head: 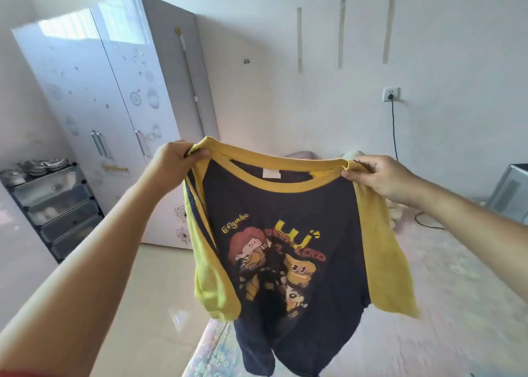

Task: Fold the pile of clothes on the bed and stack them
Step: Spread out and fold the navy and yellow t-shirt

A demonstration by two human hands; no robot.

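Head view — shirt (288,233) aloft, bed (443,291) beneath

We hold the T-shirt (288,233) up between us and the far wall, our left hand (174,162) at one shoulder, our right hand (377,176) at the other. Below and to the right lies the bed (443,305). Behind on the left stands the wardrobe (114,91), with a drawer unit (54,205) (shoes on top) further left.

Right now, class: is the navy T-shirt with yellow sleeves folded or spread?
Spread: navy T-shirt with yellow sleeves hangs open, left hand and right hand gripping its shoulders.
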